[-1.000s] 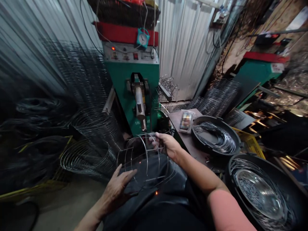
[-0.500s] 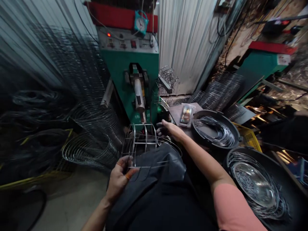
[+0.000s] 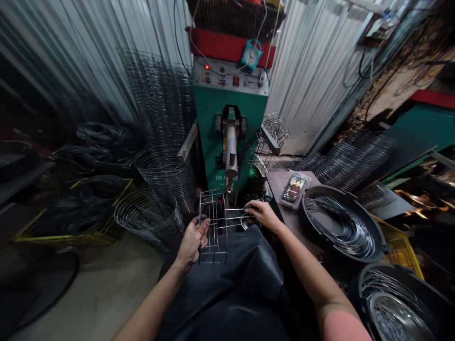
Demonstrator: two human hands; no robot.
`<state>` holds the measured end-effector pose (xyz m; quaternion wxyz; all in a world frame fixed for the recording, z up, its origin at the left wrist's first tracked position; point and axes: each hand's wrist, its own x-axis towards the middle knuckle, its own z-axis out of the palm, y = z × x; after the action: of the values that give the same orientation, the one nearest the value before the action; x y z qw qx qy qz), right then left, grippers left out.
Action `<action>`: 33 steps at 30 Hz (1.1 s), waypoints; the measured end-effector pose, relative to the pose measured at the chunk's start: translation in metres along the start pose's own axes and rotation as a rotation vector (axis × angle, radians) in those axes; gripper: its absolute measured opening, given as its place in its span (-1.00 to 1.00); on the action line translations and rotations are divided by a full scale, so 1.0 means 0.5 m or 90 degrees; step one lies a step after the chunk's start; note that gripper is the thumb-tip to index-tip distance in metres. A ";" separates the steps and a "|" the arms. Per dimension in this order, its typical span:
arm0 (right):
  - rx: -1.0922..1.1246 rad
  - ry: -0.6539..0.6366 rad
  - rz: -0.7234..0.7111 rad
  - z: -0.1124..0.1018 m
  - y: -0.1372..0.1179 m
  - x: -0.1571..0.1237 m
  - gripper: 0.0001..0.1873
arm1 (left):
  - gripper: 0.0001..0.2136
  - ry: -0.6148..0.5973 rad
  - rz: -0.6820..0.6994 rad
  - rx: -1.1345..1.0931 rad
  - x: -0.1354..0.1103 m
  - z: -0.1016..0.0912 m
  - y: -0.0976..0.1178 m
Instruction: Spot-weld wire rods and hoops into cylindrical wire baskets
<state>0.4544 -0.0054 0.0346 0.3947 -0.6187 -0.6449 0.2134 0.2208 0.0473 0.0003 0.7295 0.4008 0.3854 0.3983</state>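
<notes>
A small wire frame (image 3: 213,225) of thin steel rods stands edge-on over my lap, just below the electrode arm (image 3: 231,150) of a green spot-welding machine (image 3: 227,113). My left hand (image 3: 194,239) is closed around the frame's left side. My right hand (image 3: 260,213) pinches the ends of the horizontal wires on its right side. A dark apron (image 3: 234,284) covers my lap under the frame.
Black round tubs (image 3: 339,222) of curved wires sit on a table to my right, with a phone (image 3: 293,188) beside them. Another tub (image 3: 401,303) is at the lower right. Stacks of wire rings (image 3: 149,213) and a yellow crate (image 3: 71,232) crowd the left floor.
The wire frame has turned from lying flat to standing edge-on and moved up under the welder arm. My right hand came back onto it. The view shifted left.
</notes>
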 end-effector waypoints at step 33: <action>-0.065 -0.004 -0.037 -0.022 0.135 0.134 -0.79 | -0.62 0.007 -0.085 -0.025 0.173 0.058 0.007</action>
<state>0.5105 0.0668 0.0059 0.3663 -0.6186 -0.6738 0.1708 0.2789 0.1174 -0.0066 0.7599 0.3579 0.4074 0.3584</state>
